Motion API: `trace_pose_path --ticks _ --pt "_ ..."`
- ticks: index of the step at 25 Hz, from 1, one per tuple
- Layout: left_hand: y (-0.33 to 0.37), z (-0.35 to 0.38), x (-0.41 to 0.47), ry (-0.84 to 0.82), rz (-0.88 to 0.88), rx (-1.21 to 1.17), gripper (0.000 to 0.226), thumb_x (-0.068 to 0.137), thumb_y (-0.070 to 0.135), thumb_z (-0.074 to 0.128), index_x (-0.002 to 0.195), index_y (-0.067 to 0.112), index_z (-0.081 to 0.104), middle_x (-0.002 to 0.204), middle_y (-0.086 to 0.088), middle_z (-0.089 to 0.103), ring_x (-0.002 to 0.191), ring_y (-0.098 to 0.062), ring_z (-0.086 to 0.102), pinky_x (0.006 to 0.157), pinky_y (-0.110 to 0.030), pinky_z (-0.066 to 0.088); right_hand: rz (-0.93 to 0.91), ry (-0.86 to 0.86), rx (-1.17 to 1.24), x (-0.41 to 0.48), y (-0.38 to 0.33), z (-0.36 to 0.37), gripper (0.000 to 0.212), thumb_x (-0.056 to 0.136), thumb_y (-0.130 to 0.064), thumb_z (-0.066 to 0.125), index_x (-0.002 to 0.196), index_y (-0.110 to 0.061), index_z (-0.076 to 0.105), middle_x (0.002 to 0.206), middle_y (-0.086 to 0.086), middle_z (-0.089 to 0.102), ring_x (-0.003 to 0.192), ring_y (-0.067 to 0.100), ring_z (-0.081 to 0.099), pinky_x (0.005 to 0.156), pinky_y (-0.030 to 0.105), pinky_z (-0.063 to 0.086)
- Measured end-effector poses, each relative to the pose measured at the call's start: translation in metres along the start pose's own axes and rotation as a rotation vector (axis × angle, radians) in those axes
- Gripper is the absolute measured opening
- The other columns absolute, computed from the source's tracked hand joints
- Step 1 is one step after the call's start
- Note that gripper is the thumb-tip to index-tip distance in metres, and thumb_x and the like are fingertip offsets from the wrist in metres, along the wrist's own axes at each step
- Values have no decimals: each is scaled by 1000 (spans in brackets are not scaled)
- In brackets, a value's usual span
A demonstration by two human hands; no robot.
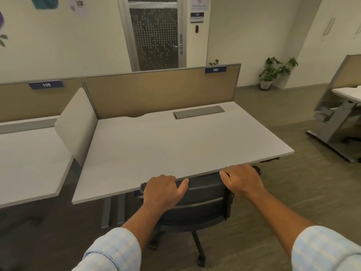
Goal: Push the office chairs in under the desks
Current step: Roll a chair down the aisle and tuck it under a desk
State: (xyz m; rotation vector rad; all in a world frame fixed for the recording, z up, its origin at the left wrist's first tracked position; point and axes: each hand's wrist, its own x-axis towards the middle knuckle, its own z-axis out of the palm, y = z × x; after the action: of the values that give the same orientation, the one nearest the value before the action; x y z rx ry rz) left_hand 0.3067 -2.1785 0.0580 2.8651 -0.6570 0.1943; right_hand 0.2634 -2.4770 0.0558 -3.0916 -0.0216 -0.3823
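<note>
A black mesh-backed office chair point(203, 204) stands at the front edge of the white desk point(175, 145) labelled 140, its backrest top touching the desk edge and its seat hidden under the desk. My left hand point(162, 190) grips the left part of the backrest's top rim. My right hand point(242, 180) grips the right part of the same rim. Two wheeled legs of the chair's base show on the carpet below.
A second white desk point(29, 163), labelled 139, adjoins on the left behind a white divider panel point(78, 124). Tan partition screens run along the back. Another desk point(347, 94) stands at the far right, a potted plant point(273, 73) near the wall, and a glass door behind.
</note>
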Motion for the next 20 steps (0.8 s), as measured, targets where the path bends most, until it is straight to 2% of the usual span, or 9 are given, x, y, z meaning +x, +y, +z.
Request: trace_pose_path --ticks 2,4,11,20 --pt "6 -1 3 3 -15 5 80 95 83 12 64 24 58 56 8 56 50 -8 52 49 -28 32 -22 -10 -9 8 6 2 59 101 -56 24 66 -25 59 61 -5 59 55 15 55 65 38 46" --pt "14 3 10 11 -26 14 80 94 84 12 64 25 56 56 8 56 50 -8 51 49 -27 29 -37 -16 -13 15 18 3 59 101 -57 23 67 -25 58 61 -5 59 55 16 54 66 38 47" --pt "20 4 26 33 -41 36 78 95 82 13 60 25 53 53 8 53 46 -9 48 47 -25 26 -66 3 -8 32 33 9 61 104 -56 25 65 -23 59 57 -6 56 53 14 55 72 40 53" --pt "20 11 44 36 -61 43 80 95 83 11 67 24 58 58 7 55 51 -10 51 50 -27 30 -56 -10 -10 50 40 16 64 103 -59 20 68 -24 60 59 -5 57 55 14 56 77 40 54"
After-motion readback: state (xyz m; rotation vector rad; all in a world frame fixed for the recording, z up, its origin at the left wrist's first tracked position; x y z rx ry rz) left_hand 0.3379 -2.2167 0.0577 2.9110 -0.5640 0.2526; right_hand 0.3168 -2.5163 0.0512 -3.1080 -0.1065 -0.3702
